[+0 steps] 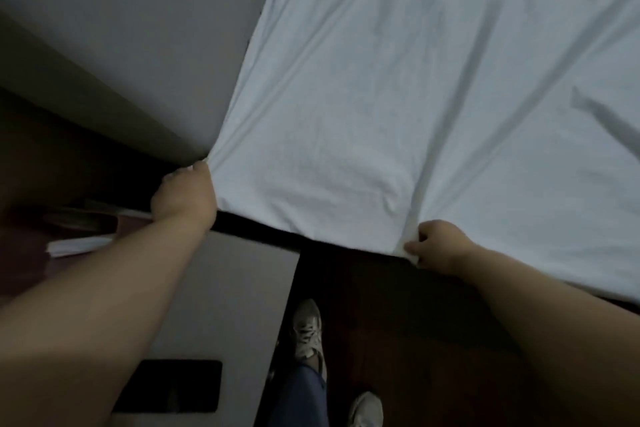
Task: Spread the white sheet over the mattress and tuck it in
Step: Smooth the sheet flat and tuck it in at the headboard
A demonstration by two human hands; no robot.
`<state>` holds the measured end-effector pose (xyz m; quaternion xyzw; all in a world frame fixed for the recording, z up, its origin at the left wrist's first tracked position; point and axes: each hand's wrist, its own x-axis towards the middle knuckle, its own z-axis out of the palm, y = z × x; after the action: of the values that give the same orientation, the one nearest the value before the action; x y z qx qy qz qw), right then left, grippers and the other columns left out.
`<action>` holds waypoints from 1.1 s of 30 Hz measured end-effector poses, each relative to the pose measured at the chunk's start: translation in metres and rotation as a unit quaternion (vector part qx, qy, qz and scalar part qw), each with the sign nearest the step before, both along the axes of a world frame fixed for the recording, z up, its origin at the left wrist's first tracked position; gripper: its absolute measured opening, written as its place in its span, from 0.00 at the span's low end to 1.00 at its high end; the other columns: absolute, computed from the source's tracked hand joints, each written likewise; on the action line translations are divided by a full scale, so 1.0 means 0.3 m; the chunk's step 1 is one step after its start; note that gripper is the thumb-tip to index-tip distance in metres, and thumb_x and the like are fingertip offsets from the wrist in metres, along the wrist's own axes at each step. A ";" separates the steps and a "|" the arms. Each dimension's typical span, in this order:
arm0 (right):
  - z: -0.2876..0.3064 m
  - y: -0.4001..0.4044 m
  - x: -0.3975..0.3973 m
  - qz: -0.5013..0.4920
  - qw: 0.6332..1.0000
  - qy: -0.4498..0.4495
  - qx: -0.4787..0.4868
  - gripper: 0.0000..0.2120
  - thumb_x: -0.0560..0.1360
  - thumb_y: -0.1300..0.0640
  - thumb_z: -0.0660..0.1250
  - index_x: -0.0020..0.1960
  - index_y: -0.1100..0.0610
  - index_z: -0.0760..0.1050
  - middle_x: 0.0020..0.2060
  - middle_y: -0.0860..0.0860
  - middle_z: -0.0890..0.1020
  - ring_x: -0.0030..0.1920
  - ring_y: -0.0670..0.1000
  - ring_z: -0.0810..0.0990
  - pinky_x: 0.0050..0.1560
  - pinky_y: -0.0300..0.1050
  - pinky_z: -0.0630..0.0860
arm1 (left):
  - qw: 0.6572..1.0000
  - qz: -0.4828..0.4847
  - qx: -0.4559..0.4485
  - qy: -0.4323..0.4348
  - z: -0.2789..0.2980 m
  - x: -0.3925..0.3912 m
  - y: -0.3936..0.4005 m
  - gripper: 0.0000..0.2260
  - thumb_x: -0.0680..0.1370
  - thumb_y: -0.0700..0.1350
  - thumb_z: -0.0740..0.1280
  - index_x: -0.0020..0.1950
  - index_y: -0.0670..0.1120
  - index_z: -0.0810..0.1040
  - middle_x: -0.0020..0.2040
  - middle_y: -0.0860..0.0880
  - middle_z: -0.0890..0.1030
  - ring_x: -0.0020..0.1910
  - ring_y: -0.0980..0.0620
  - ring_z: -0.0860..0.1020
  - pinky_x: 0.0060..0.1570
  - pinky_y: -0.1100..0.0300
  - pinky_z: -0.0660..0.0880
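Nearest me I see two pale shoes (308, 329) on the dark floor (398, 340) (a grey cabinet (235, 288) stands beside them). Past those, my left hand (183, 198) bunches the sheet (398, 97) at the bed's corner, and my right hand (434, 244) pinches its near edge. Farther off, the sheet lies wrinkled across the mattress.

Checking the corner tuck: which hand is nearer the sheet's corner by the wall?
Left. The left hand grips the sheet at that corner; the right hand pinches its near edge farther along.
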<state>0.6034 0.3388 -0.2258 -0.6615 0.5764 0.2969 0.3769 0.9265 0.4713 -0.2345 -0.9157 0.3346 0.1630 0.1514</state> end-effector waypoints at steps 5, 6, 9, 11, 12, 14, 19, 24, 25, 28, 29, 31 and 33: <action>-0.010 0.196 0.006 0.044 0.999 -0.004 -0.023 0.08 0.77 0.53 0.64 0.43 0.57 0.74 0.53 0.58 0.80 0.56 0.58 0.78 0.49 0.42 0.70 | 1.000 0.000 0.013 -0.006 0.066 0.018 0.180 0.14 0.80 0.38 0.56 0.65 0.39 0.67 0.62 0.36 0.69 0.60 0.34 0.72 0.55 0.44 0.72; -0.008 0.196 0.002 0.033 0.998 -0.010 -0.055 0.10 0.78 0.53 0.63 0.52 0.59 0.76 0.58 0.59 0.78 0.59 0.59 0.76 0.53 0.44 0.70 | 1.000 0.004 0.010 -0.005 0.076 0.017 0.179 0.14 0.80 0.38 0.56 0.65 0.39 0.67 0.63 0.35 0.68 0.60 0.33 0.72 0.56 0.44 0.72; 0.060 0.243 -0.084 -0.017 0.996 0.010 -0.083 0.20 0.80 0.55 0.61 0.69 0.60 0.69 0.67 0.58 0.73 0.65 0.58 0.73 0.63 0.48 0.70 | 1.000 -0.014 0.022 0.010 0.128 -0.062 0.214 0.16 0.80 0.38 0.56 0.68 0.40 0.67 0.64 0.36 0.67 0.61 0.34 0.71 0.59 0.44 0.71; 0.139 0.276 -0.187 -0.017 0.996 0.023 -0.084 0.19 0.80 0.57 0.61 0.70 0.59 0.68 0.67 0.57 0.72 0.65 0.58 0.72 0.63 0.49 0.70 | 0.998 -0.052 0.037 0.021 0.180 -0.149 0.235 0.15 0.79 0.38 0.56 0.66 0.41 0.69 0.63 0.38 0.69 0.61 0.36 0.72 0.57 0.46 0.71; 0.184 0.292 -0.249 -0.012 0.996 0.025 -0.084 0.19 0.80 0.58 0.60 0.70 0.59 0.68 0.67 0.57 0.72 0.65 0.58 0.73 0.63 0.49 0.70 | 0.996 -0.071 0.041 0.027 0.209 -0.201 0.245 0.14 0.79 0.38 0.56 0.64 0.41 0.71 0.62 0.39 0.70 0.60 0.37 0.72 0.56 0.47 0.72; 0.284 0.324 -0.379 -0.007 0.995 0.044 -0.086 0.17 0.80 0.60 0.60 0.68 0.59 0.70 0.66 0.57 0.74 0.63 0.58 0.74 0.61 0.49 0.71 | 0.994 -0.098 0.042 0.037 0.282 -0.316 0.254 0.13 0.78 0.36 0.57 0.60 0.41 0.74 0.59 0.40 0.73 0.57 0.39 0.75 0.50 0.50 0.73; 0.595 0.400 -0.727 -0.054 0.988 0.086 -0.118 0.14 0.78 0.60 0.62 0.63 0.60 0.75 0.62 0.58 0.77 0.61 0.57 0.76 0.62 0.49 0.72 | 0.984 -0.147 0.038 0.090 0.549 -0.668 0.211 0.14 0.77 0.37 0.61 0.63 0.42 0.74 0.61 0.40 0.75 0.58 0.41 0.76 0.54 0.51 0.74; 0.836 0.465 -1.042 -0.124 0.975 0.074 -0.170 0.13 0.78 0.57 0.63 0.59 0.60 0.78 0.57 0.57 0.80 0.56 0.57 0.78 0.58 0.48 0.74 | 0.962 -0.252 -0.034 0.103 0.774 -1.006 0.117 0.15 0.78 0.39 0.58 0.63 0.42 0.74 0.64 0.40 0.74 0.61 0.41 0.74 0.59 0.51 0.72; 0.861 0.472 -1.092 -0.140 0.973 0.066 -0.174 0.12 0.78 0.57 0.63 0.58 0.60 0.79 0.56 0.57 0.80 0.56 0.57 0.78 0.57 0.48 0.74 | 0.960 -0.255 -0.043 0.104 0.797 -1.064 0.103 0.15 0.78 0.39 0.57 0.63 0.43 0.74 0.64 0.41 0.74 0.62 0.41 0.74 0.59 0.51 0.72; 0.858 0.480 -1.171 -0.175 0.970 0.045 -0.163 0.10 0.78 0.56 0.64 0.56 0.60 0.79 0.55 0.57 0.81 0.55 0.57 0.78 0.55 0.47 0.74 | 0.960 -0.261 -0.028 0.102 0.802 -1.163 0.085 0.14 0.78 0.40 0.57 0.63 0.43 0.73 0.64 0.41 0.74 0.62 0.42 0.74 0.59 0.52 0.72; 0.832 0.470 -1.190 -0.182 0.970 0.043 -0.158 0.10 0.78 0.56 0.64 0.56 0.60 0.78 0.55 0.57 0.80 0.55 0.57 0.78 0.54 0.47 0.74 | 0.960 -0.261 -0.017 0.101 0.778 -1.183 0.065 0.13 0.79 0.41 0.57 0.62 0.43 0.73 0.64 0.42 0.74 0.62 0.42 0.74 0.59 0.52 0.72; 0.771 0.452 -1.195 -0.188 0.971 0.041 -0.144 0.11 0.78 0.55 0.64 0.57 0.60 0.77 0.55 0.57 0.80 0.55 0.57 0.78 0.55 0.48 0.74 | 0.962 -0.250 0.004 0.109 0.719 -1.191 0.035 0.13 0.79 0.44 0.59 0.62 0.43 0.72 0.64 0.42 0.74 0.62 0.43 0.74 0.58 0.52 0.72; 0.669 0.394 -1.182 -0.191 0.972 0.040 -0.133 0.13 0.78 0.54 0.64 0.59 0.60 0.76 0.56 0.57 0.79 0.56 0.57 0.77 0.55 0.48 0.74 | 0.963 -0.236 0.023 0.126 0.626 -1.196 -0.029 0.14 0.80 0.48 0.60 0.63 0.43 0.72 0.64 0.42 0.74 0.62 0.43 0.74 0.57 0.53 0.71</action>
<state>0.2488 0.4570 -0.0249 -0.5711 0.7407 0.1668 0.3120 0.5676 0.4626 -0.0465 -0.7790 0.5538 0.2444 0.1636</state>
